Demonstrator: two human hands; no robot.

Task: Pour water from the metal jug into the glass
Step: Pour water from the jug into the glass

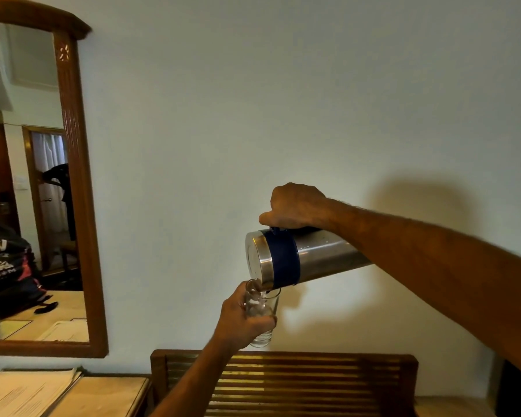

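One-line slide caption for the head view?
Right hand tips the metal jug, pouring water into a glass held by the left hand.

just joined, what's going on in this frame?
A person is pouring water mid-air. The right hand grips the handle of a metal jug with a blue band, tipped nearly horizontal so its spout sits at the rim of a clear glass. The left hand holds the glass up above a slatted wooden rack. Water sits in the glass; the level is hard to read.
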